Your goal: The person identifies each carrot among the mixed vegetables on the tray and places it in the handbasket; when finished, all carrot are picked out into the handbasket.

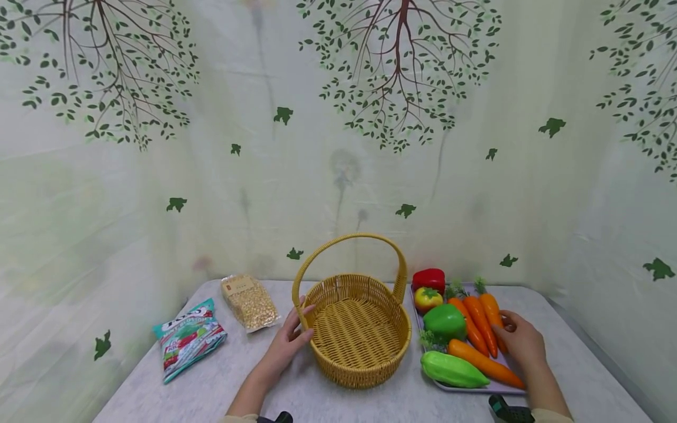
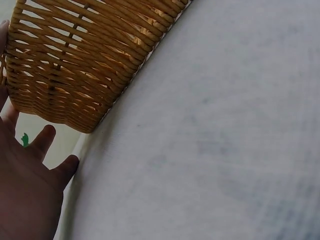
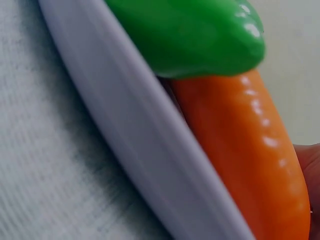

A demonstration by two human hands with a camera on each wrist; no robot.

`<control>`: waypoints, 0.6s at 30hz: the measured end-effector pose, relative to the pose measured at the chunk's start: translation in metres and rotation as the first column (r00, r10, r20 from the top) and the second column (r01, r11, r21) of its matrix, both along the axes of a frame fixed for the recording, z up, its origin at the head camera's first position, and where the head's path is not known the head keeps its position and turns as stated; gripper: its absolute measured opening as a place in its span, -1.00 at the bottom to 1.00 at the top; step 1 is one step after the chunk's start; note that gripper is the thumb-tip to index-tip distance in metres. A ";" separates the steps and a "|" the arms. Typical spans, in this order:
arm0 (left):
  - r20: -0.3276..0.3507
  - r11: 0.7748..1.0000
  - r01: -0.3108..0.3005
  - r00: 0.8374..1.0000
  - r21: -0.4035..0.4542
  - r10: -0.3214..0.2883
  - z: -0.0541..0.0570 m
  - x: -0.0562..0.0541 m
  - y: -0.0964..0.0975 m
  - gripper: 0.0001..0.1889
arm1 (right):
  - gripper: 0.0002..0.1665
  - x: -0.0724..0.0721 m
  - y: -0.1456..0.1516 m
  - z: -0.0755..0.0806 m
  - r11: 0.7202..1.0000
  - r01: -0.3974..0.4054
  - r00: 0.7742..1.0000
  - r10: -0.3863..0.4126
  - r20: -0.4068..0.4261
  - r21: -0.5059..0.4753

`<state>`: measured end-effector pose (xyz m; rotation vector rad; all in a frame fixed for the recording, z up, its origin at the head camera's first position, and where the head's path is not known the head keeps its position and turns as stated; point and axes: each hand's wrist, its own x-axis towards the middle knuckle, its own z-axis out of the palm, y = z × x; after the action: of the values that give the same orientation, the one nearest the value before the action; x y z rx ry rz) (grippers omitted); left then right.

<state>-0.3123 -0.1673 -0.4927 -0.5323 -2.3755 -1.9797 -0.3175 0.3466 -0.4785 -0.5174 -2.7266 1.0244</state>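
1. The pale backdrop, printed with leafy branches and dark green leaves, rises behind everything.
2. The light table spreads below it.
3. The wicker basket stands upright at the table's middle, its arched handle spanning left to right.
4. The lilac tray lies right of it, its long side running from far to near.
5. The teal snack bag lies far left, bearing large white lettering too small to read surely.
6. The clear grain bag lies beside it, slanting; its brown label's print is too fine to read.
7. The left hand grips the basket at the handle's left foot, other fingers spread.
8. The right hand has bent fingers touching the rightmost carrot; whether they have closed on it I cannot tell.
9. The front carrot points right and nearward, leaves at left.
10. The rightmost carrot lies on the tray's right side, leafy end far, tip toward the viewer and slightly right; two carrots run roughly parallel beside it.
11. The pale green vegetable lies crosswise at the tray's near edge.
12. The green pepper, red pepper and yellow-red fruit sit along the tray's left side.
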 end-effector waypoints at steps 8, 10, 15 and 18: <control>0.005 1.000 -0.015 1.000 -0.014 0.015 -0.004 -0.002 -0.001 -0.46 | -0.35 -0.001 -0.001 0.002 0.999 0.036 0.999 -0.036 0.007 0.004; 0.004 1.000 -0.014 1.000 -0.013 0.014 -0.004 -0.002 -0.001 -0.47 | -0.35 -0.001 -0.001 0.002 0.999 0.044 0.999 -0.045 0.010 0.010; -0.006 1.000 -0.013 1.000 -0.006 0.013 -0.005 -0.002 -0.001 -0.47 | -0.32 -0.002 -0.001 0.002 0.996 0.088 0.996 -0.088 0.022 -0.001; -0.006 1.000 -0.014 1.000 -0.003 0.014 -0.006 -0.002 -0.001 -0.48 | -0.30 -0.002 -0.001 0.001 0.990 0.132 0.991 -0.130 0.036 -0.045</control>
<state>-0.3147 -0.1680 -0.4983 -0.5195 -2.3730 -1.9665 -0.3194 0.3461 -0.4779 -0.7171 -2.6612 1.0574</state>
